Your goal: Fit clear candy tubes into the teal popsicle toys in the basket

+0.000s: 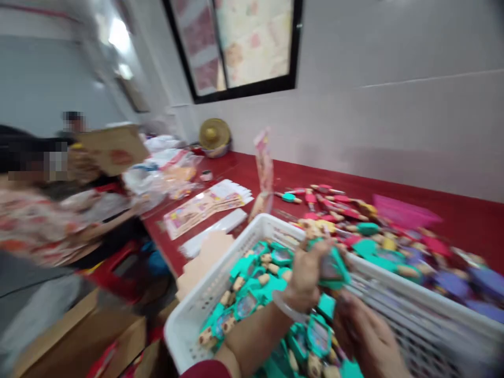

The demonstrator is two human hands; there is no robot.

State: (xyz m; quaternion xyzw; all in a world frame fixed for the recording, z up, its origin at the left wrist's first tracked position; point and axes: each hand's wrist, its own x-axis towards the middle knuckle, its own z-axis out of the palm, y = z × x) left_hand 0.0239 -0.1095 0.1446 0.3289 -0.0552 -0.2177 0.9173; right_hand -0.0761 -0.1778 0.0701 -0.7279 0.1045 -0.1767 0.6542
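My left hand (307, 273), with a clear band at the wrist, is closed around a teal toy with a tan bear-like head (334, 268). It holds the toy above a white plastic basket (177, 325) that contains many similar teal toys (246, 304). My right hand (368, 333) is just below and to the right of the held toy, over the basket. Its fingers are blurred and partly turned away, so I cannot make out whether they grip anything.
Behind the basket, red, teal and purple toys (366, 247) lie piled on the red table (244, 163). Printed cards (207, 205) and plastic bags (165, 168) lie farther left. Open cardboard boxes (74, 341) stand at lower left. Another person (39, 220) sits at the left.
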